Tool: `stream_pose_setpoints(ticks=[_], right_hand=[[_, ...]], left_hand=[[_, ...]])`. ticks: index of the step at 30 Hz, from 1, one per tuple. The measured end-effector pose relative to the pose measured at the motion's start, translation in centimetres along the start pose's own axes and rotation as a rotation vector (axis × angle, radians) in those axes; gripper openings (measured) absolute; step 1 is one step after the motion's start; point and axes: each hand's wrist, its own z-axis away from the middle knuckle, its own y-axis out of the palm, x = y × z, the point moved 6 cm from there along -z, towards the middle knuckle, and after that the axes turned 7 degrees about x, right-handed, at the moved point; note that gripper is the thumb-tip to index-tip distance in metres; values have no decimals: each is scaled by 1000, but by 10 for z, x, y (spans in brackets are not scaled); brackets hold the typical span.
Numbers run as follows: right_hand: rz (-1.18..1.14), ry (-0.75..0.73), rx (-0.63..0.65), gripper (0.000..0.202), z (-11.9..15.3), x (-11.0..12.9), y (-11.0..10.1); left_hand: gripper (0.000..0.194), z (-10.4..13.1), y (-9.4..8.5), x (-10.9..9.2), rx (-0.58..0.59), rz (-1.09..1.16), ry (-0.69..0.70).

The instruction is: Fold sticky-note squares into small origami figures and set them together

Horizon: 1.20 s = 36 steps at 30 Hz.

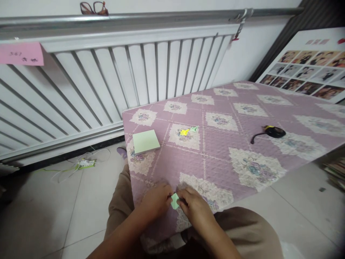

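Observation:
A small folded piece of light green paper (pixel 175 201) is held between both hands, just above the near edge of the table. My left hand (pixel 158 198) pinches its left side, and my right hand (pixel 194 203) grips the right side between thumb and fingers. Farther back on the flowered cloth lie a yellow folded paper figure (pixel 184 132) and a green folded paper figure (pixel 194 128), side by side. To their left sits a pad of pale green square paper (pixel 146 141).
A purple flowered tablecloth (pixel 183 162) covers the table, which stands against a white radiator (pixel 151 68). On the right lies a black object with a strap (pixel 275 131). A photo board (pixel 309 68) leans at the back right. A power strip (pixel 86 164) with cables is on the floor.

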Motion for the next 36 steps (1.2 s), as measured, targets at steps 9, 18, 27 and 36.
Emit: stream_pose_setpoints(ticks=[9, 18, 27, 36], right_hand=[[-19, -1, -6, 14, -4, -1, -4], [-18, 18, 50, 10, -13, 0, -6], [0, -14, 57, 11, -12, 2, -7], [40, -30, 57, 10, -15, 4, -5]], left_hand=[[9, -9, -4, -1, 51, 42, -23], [6, -8, -4, -2, 9, 25, -1], [7, -9, -4, -1, 52, 13, 46], [8, -8, -4, -2, 35, -5, 56]])
